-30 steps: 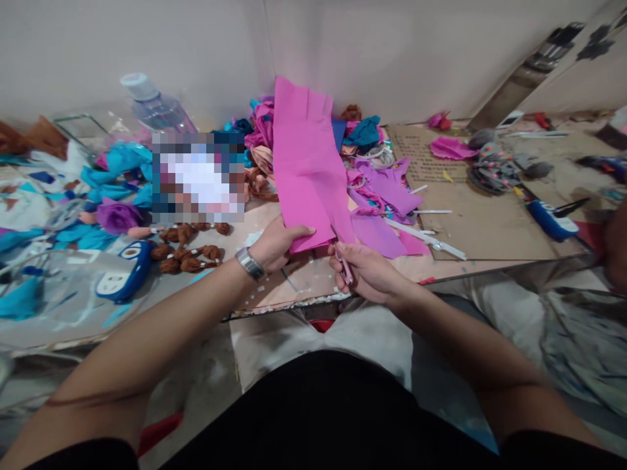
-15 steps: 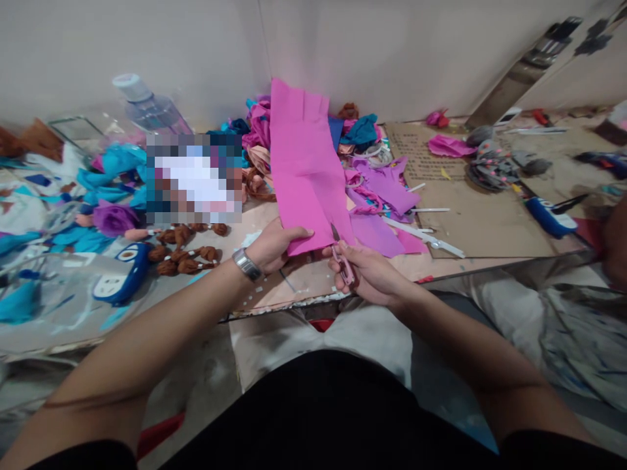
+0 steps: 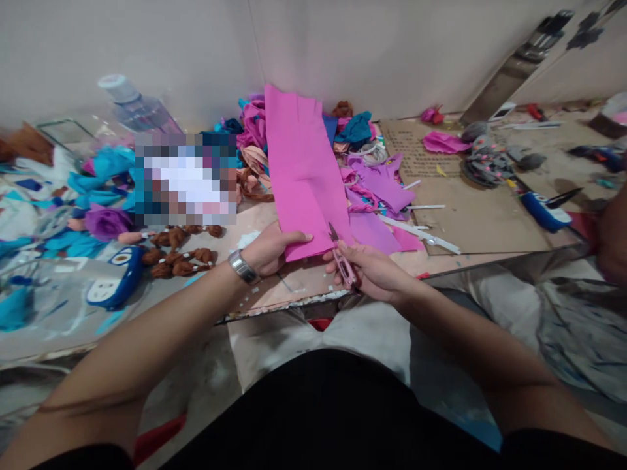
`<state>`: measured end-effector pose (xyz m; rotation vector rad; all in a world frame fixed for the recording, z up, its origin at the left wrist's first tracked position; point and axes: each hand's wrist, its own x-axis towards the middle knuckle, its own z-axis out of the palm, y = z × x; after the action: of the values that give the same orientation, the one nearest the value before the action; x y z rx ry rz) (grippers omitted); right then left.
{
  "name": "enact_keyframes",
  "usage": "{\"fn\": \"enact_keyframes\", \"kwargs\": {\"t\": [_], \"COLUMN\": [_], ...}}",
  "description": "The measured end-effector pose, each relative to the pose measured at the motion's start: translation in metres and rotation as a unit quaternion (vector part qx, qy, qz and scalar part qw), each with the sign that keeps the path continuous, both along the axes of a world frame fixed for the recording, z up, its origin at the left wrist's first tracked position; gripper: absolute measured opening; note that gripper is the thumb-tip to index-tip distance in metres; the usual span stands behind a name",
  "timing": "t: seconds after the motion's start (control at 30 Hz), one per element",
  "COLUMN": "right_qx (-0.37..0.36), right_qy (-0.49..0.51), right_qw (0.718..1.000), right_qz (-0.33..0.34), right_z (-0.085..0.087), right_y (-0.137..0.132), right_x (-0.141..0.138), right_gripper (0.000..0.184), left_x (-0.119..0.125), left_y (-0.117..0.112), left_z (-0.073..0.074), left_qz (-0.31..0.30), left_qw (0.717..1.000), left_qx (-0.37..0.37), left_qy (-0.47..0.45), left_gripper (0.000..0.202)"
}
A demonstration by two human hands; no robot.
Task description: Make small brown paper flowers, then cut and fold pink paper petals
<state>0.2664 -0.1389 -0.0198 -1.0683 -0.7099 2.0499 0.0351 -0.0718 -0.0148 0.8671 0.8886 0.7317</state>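
Note:
A long pink sheet (image 3: pixel 301 163), crepe paper by its look, stretches from the table's near edge up toward the wall. My left hand (image 3: pixel 269 251) pinches its near left corner, thumb on top and the fingers underneath. In my right hand (image 3: pixel 375 269) is a pair of small pink-handled thread snips (image 3: pixel 344 264), closed in by my fingers. Their dark blades lie over the sheet near its lower right corner, pointing away from me. Purple paper pieces (image 3: pixel 377 232) lie just right of the sheet.
Brown bundled pieces (image 3: pixel 183 261) and a blue-and-white case (image 3: pixel 116 277) lie to the left. Behind them stands a clear bottle (image 3: pixel 142 108). On the right are cardboard (image 3: pixel 470 225), white sticks (image 3: pixel 424 234), a grey pincushion-like bundle (image 3: pixel 487 163) and a tall flask (image 3: pixel 514 72). Another person's arm (image 3: pixel 614 235) shows at far right.
The whole view has shifted slightly, so the table things sit a little further left. The snips still lie over the sheet's near right part; both hands keep their holds.

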Motion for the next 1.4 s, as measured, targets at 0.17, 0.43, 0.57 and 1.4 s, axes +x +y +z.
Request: {"fn": "enact_keyframes", "kwargs": {"t": [0.17,0.43,0.57,1.4], "right_qx": [-0.007,-0.025,-0.024,0.006], "right_qy": [-0.004,0.001,0.009,-0.001], "right_qw": [1.0,1.0,1.0,1.0], "right_qz": [0.004,-0.001,-0.012,-0.018], "right_z": [0.0001,-0.0009,-0.0017,-0.0049], "right_y": [0.0004,0.0014,0.0019,0.0023], "right_x": [-0.0001,-0.0034,-0.0065,-0.0078], "right_gripper": [0.035,0.034,0.035,0.037], "left_x": [-0.0002,0.0015,0.0017,0.0009], "left_y": [0.0001,-0.0007,-0.0016,-0.0012], "left_z": [-0.0002,0.0004,0.0017,0.0011], "left_qz": [-0.001,0.018,0.002,0.005], "left_qw": [1.0,1.0,1.0,1.0], "left_qx": [0.007,0.019,0.015,0.019], "left_qy": [-0.007,0.005,0.004,0.006], "left_gripper": [0.043,0.045,0.044,0.042]}}
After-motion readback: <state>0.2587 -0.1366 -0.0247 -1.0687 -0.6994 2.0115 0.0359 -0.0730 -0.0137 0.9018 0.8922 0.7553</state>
